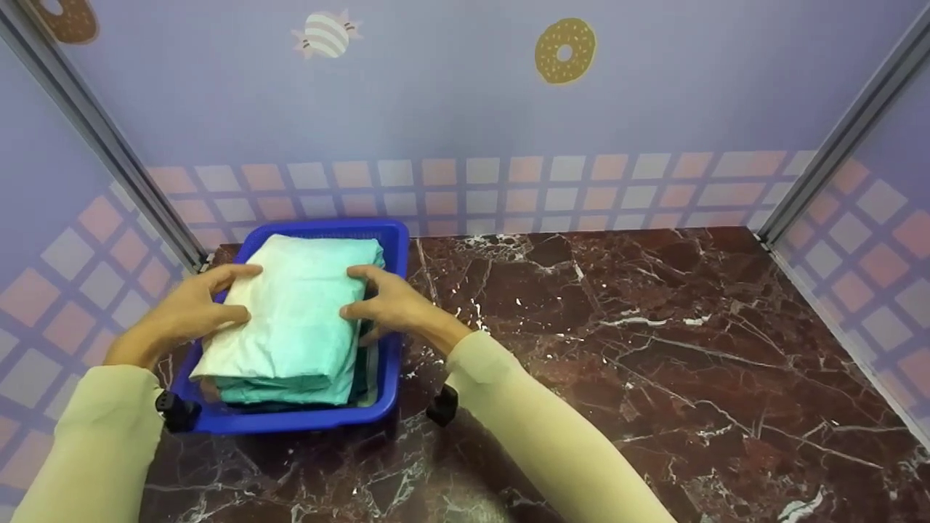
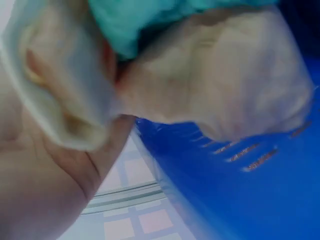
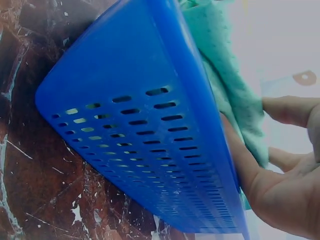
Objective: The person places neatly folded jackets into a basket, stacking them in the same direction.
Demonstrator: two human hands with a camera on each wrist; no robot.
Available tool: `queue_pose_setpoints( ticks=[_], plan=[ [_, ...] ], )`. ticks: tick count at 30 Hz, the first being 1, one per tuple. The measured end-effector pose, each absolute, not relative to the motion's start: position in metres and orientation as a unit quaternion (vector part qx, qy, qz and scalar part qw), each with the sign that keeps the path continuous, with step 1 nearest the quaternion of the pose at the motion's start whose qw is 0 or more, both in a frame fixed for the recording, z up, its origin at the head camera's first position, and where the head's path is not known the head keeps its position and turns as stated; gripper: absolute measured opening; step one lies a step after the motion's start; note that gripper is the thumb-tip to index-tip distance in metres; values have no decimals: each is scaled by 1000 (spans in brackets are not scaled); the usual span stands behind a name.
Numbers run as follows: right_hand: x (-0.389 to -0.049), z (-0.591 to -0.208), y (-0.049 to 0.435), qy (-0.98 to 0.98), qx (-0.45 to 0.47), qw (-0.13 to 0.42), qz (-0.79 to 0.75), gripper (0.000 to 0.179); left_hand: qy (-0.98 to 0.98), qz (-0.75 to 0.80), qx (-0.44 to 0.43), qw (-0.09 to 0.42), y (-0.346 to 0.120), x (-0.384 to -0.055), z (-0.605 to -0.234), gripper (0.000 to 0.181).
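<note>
A folded cloth (image 1: 298, 312), white fading to teal, lies on top of other folded fabric in a blue plastic basket (image 1: 290, 423). My left hand (image 1: 178, 309) grips its left edge, thumb and a finger showing on top. Pale fabric (image 2: 225, 75) hangs beside that palm in the left wrist view, blurred. At the right edge, my right hand (image 1: 396, 301) holds the cloth with fingertips on top and a digit tucked down its side. The right wrist view shows that digit between the teal cloth (image 3: 237, 85) and the slotted basket wall (image 3: 125, 65).
The basket stands on a dark red marbled table (image 1: 654, 341), near the back wall (image 1: 465, 109) and left corner post. Purple panels with pink and white squares enclose the back and both sides. Marbled surface stretches to the right of the basket.
</note>
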State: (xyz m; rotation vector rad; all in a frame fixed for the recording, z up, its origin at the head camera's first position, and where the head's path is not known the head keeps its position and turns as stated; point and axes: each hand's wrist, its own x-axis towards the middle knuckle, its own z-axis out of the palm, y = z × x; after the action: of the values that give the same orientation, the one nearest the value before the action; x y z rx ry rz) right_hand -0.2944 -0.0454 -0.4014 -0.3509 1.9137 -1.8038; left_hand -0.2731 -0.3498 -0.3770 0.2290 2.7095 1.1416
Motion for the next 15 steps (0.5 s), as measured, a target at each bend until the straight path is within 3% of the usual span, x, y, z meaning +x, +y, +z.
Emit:
queue_pose_setpoints(
  ticks=[6, 15],
  plan=[
    [-290, -402, -50, 730, -150, 243, -620, 79, 922, 363, 81, 109, -352, -275, -380, 78],
    [-290, -397, -35, 717, -159, 265, -625, 80, 976, 189, 55, 97, -336, -279, -360, 97]
  ],
)
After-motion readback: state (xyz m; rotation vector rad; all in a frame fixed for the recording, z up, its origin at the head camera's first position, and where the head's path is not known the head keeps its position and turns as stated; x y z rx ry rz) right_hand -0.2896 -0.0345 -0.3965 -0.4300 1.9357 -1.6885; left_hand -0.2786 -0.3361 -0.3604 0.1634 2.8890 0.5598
